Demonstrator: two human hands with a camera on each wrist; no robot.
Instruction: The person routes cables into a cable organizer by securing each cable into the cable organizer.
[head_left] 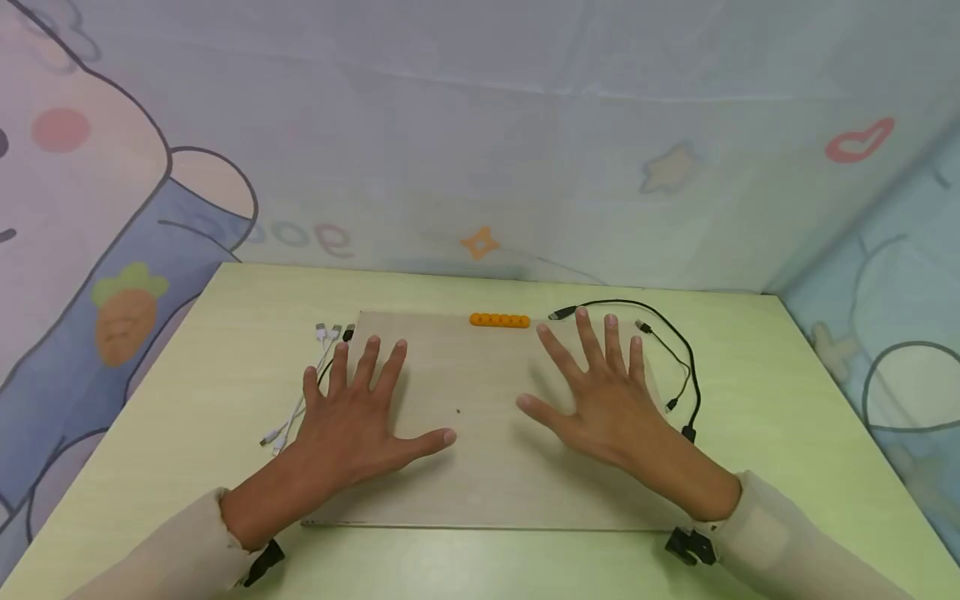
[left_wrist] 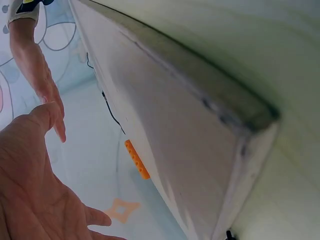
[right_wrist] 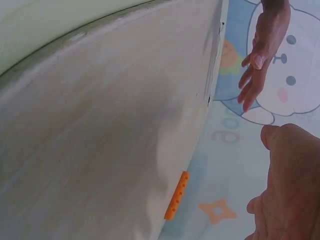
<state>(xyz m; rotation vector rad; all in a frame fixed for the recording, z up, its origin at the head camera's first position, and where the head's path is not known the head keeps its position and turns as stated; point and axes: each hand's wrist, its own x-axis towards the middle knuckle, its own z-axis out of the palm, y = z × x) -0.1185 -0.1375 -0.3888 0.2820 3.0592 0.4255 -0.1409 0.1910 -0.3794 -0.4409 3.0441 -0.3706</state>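
Spread apart, empty, the fingers of the left hand (head_left: 348,433) and right hand (head_left: 615,408) hover over a board (head_left: 480,475). White cables (head_left: 297,407) lie beside the left fingers, a thick black cable (head_left: 694,367) beside the right; ahead, between, an orange strip (head_left: 500,320). A low sweep could snag cables.

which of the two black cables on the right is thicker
The outer black cable, arching widest and reaching nearest the orange strip; the inner black cable is thinner and shorter.

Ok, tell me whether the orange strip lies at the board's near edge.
No, the strip lies along the board's far edge.
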